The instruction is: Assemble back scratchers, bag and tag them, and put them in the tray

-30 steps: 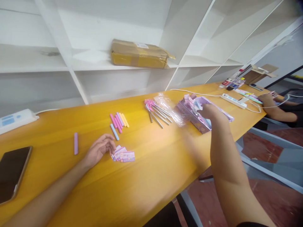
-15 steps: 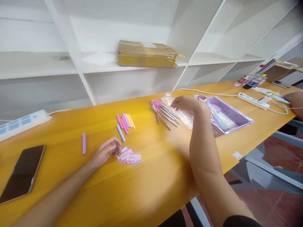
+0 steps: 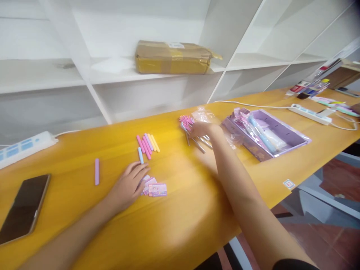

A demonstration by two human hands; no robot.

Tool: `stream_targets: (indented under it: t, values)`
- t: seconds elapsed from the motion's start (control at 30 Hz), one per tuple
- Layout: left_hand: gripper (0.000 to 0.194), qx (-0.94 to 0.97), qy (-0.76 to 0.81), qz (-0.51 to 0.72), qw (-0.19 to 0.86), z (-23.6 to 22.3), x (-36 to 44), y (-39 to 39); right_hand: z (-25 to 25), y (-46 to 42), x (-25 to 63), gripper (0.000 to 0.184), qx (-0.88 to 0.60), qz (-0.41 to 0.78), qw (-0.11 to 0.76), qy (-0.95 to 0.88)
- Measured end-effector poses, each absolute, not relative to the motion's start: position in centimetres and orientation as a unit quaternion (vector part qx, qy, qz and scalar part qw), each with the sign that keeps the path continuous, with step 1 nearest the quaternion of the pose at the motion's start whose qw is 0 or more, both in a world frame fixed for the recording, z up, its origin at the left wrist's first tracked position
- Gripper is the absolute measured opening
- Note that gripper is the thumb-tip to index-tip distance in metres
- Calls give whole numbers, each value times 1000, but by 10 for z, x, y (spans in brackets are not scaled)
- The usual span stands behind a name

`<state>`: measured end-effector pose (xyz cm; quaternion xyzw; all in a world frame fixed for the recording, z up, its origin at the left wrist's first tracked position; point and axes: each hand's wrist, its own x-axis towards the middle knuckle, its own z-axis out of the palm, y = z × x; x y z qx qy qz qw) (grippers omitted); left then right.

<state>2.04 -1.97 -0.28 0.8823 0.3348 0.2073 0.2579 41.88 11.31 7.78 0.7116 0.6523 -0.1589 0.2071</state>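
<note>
My left hand [image 3: 128, 187] lies low over the table with its fingers stretched out. Its fingertips reach the lower end of a light-blue stick [image 3: 140, 154] and the edge of several small printed purple cards [image 3: 158, 189]. Just behind sit several pink, lilac and yellow chalk-like sticks [image 3: 148, 144], while a lone purple stick [image 3: 97, 171] lies to the left. My right hand [image 3: 203, 130] is over a bunch of slim metal rods [image 3: 200, 145] with pink tops. Its fingers are blurred and partly hidden, so I cannot make out a hold.
A purple box [image 3: 287, 129] with plastic-wrapped items stands at right, beside clear wrapping [image 3: 204, 115]. A phone [image 3: 24, 210] and power strip [image 3: 26, 147] are at left. Another power strip [image 3: 311, 114] and bottles [image 3: 300, 88] are farther right. A taped carton [image 3: 174, 62] rests on the shelf.
My right hand has come left and down onto the metal rods. My left hand has stretched its fingers and moved up to the light-blue stick. The camera view has shifted slightly.
</note>
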Motion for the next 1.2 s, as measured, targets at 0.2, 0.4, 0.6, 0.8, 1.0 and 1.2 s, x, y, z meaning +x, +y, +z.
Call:
stream_targets:
  t: [0.2,0.4,0.6,0.8,1.0,1.2]
  values:
    - [18,847,427,268,171,-7,15,-16,89,104,418,31,722,-154,203,643]
    - [34,798,484,316,170,-16,12,-9,133,74,424,41,712,-131,5,689]
    - [55,788,543,238,165,-20,8,-5,93,35,364,45,523,-396,-493,572]
    - [36,827,487,193,206,-5,6,-11,3,-3,312,34,346,-635,-583,371]
    - [40,861,418,156,244,1,11,-15,-15,-8,323,31,338,-638,-574,388]
    - [39,870,385,145,272,3,13,-16,-17,-12,327,30,347,-649,-533,417]
